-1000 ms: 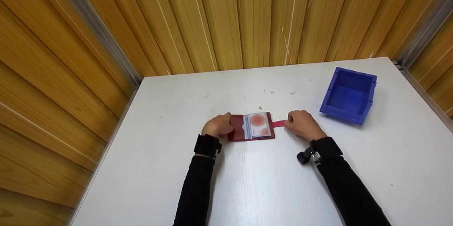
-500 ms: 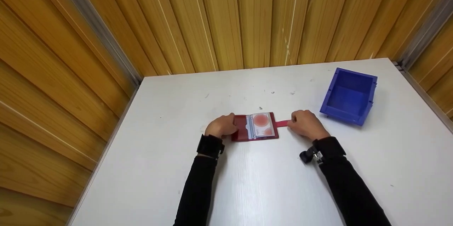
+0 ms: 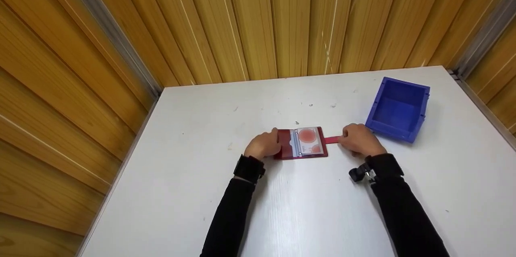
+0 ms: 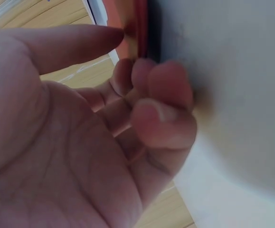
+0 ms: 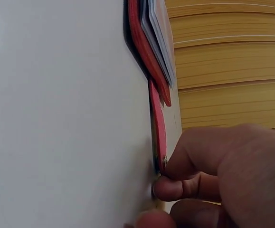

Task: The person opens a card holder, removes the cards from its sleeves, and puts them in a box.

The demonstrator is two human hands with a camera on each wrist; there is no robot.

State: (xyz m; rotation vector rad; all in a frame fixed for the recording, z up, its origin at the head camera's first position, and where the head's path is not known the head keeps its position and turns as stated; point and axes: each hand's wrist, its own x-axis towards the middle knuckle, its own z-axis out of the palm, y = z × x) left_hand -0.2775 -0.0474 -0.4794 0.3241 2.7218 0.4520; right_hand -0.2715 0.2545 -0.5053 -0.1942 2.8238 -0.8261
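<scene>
A dark red card holder (image 3: pixel 286 150) lies spread open on the white table, with clear plastic sleeves and a white card with red circles (image 3: pixel 309 141) on its right half. My left hand (image 3: pixel 263 144) pinches the holder's left edge between thumb and curled fingers; the left wrist view shows the thumb (image 4: pixel 94 40) against that red edge. From the right side a pinkish-red strap (image 3: pixel 332 140) sticks out. Its end is pinched by my right hand (image 3: pixel 360 140). In the right wrist view the strap (image 5: pixel 159 126) runs from the cover to the thumb and fingertip, close above the table.
A blue plastic bin (image 3: pixel 397 108) stands at the back right of the white table (image 3: pixel 209 120), just beyond my right hand. Wood-patterned walls (image 3: pixel 290 23) rise behind the table and along its left side.
Both hands have slid to the right across the table, and the card holder has moved along with them. It stays spread open, and both holds look the same. The blue bin has not moved.
</scene>
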